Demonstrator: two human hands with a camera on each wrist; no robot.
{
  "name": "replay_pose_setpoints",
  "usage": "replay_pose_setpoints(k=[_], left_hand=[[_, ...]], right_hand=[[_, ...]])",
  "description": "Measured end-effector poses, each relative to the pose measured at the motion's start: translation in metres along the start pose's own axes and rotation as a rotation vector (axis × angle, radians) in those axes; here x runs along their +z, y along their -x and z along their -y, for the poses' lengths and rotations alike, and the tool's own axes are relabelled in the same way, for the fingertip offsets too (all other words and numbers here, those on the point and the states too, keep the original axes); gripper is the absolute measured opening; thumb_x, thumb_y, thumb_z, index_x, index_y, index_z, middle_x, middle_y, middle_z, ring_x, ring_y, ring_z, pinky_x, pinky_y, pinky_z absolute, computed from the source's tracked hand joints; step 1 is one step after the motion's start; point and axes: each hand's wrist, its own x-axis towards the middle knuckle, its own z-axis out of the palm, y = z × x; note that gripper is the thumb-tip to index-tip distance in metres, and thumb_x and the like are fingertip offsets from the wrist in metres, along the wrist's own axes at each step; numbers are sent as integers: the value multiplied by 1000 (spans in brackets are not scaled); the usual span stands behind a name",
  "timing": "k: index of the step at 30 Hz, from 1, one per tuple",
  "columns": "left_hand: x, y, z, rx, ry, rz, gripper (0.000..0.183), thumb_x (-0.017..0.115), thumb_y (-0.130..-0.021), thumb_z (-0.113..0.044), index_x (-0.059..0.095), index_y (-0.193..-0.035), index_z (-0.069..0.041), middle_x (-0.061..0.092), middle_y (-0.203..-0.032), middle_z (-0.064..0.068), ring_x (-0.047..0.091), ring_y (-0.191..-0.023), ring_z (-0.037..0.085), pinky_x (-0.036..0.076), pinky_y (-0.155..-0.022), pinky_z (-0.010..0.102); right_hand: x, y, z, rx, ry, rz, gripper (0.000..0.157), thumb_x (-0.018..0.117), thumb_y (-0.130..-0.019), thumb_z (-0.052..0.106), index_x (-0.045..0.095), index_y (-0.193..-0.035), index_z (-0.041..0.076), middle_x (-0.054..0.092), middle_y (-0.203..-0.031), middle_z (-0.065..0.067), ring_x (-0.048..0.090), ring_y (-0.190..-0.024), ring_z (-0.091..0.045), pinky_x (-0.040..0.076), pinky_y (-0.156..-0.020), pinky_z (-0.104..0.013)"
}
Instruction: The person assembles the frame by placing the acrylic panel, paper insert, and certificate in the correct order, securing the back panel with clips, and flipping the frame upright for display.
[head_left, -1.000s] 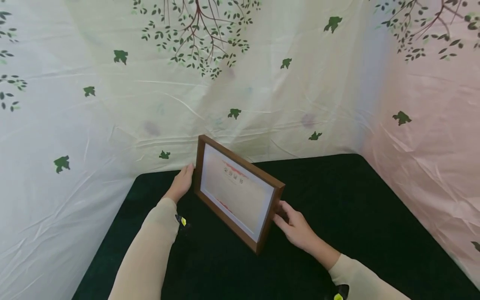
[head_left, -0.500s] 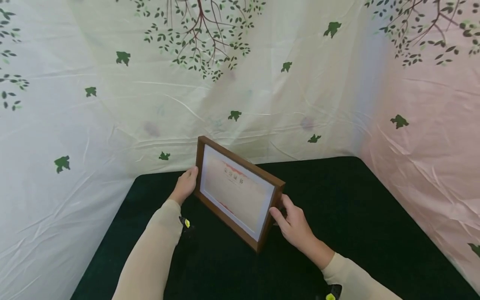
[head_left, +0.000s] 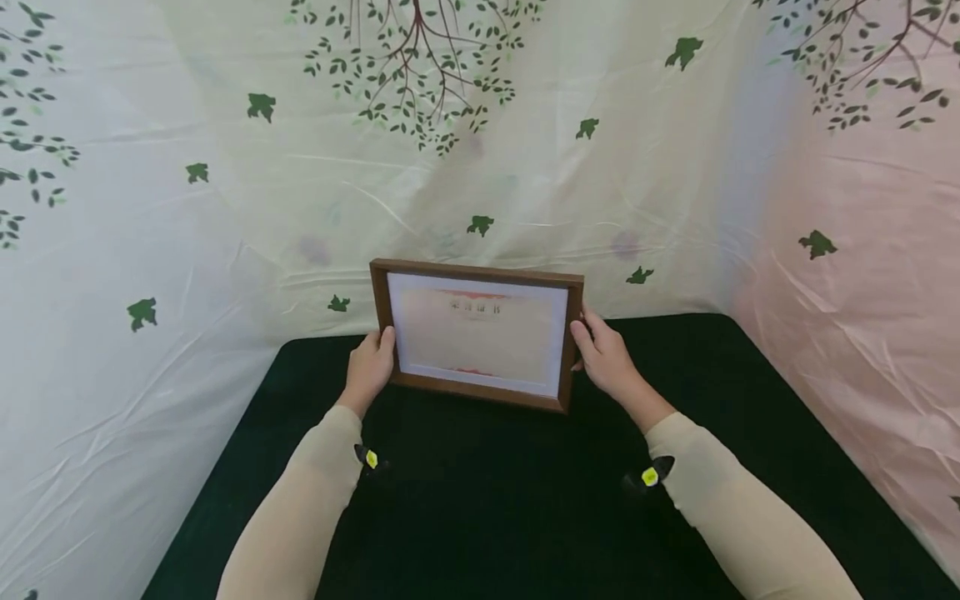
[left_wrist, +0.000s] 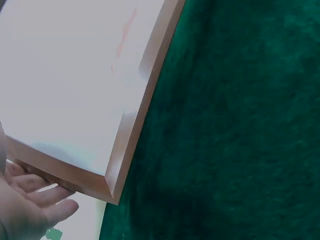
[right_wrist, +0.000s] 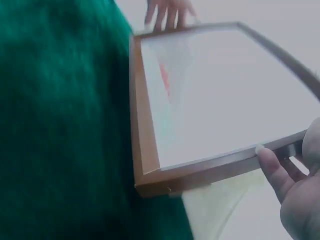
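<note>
A brown wooden picture frame (head_left: 480, 396) stands nearly upright over the dark green tablecloth, its front facing me with a slight tilt. Behind its glass is a pale certificate (head_left: 480, 342) with red trim at top and bottom and a line of characters. My left hand (head_left: 369, 367) grips the left side, thumb at the front edge; the left wrist view shows its fingers (left_wrist: 47, 195) along and under that side. On the opposite side my right hand (head_left: 609, 354) holds the frame, its thumb (right_wrist: 272, 170) against the front edge and other fingers partly hidden behind.
The dark green tablecloth (head_left: 480, 500) covers the table. Pale curtains (head_left: 225, 208) printed with branches and green leaves hang close behind and at both sides, pinkish (head_left: 862, 292) on the right. Each wrist wears a black band with a yellow tag (head_left: 371, 458).
The picture frame's right side has swung away from me, so its front now faces me more squarely. My right hand moved forward with it; my left hand's thumb came round the left edge.
</note>
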Motion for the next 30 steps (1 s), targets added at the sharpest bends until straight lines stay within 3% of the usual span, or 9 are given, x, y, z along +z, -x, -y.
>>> replay_pose_setpoints(k=[2,7,17,23,24,27,30], left_hand=[[3,4,-1,-6,-1,-6,68,26,-100,-57,53,-127,-1,57,-127,22,53,-117,37,41,-96,51],[10,12,-1,2,-15,4,69,27,-100,-57,48,-137,-3,56,-132,20,53,-120,35,41,-98,51],[12,35,-9,16,-42,-11,61,32,-102,-50,51,-134,-2,60,-126,19,58,-112,33,46,-92,51],[14,52,-12,25,-39,-29,55,37,-102,-45,52,-133,-2,64,-119,19,62,-104,32,49,-85,49],[14,54,-12,29,-39,-27,55,38,-102,-45,51,-133,-2,64,-119,19,63,-103,32,50,-85,49],[16,59,-11,39,-40,-20,54,39,-102,-44,50,-135,-2,64,-119,19,63,-102,31,50,-84,50],[17,64,-8,42,-41,-15,54,41,-102,-42,48,-137,-2,63,-121,19,63,-104,32,50,-85,50]], right_hand=[[-2,-6,-11,42,4,9,59,31,-105,39,15,-155,11,36,-147,-25,62,-69,-26,56,-62,-42],[-3,-8,-26,145,-6,24,59,29,-104,42,13,-156,18,38,-146,-23,62,-73,-30,56,-65,-46],[-10,-9,-26,166,54,8,59,26,-104,45,10,-156,20,28,-154,-18,58,-80,-33,54,-65,-49],[-12,-6,-28,185,64,33,59,23,-104,46,3,-155,27,19,-158,-12,52,-111,-36,54,-69,-45],[-13,-5,-29,180,73,31,58,23,-104,46,3,-155,28,18,-159,-11,49,-119,-37,53,-77,-47],[-12,-3,-30,167,92,15,58,22,-104,47,3,-155,27,15,-159,-8,33,-137,-36,38,-102,-53],[-12,-1,-29,155,109,7,58,22,-104,46,4,-155,24,11,-160,-5,15,-144,-30,15,-114,-50]])
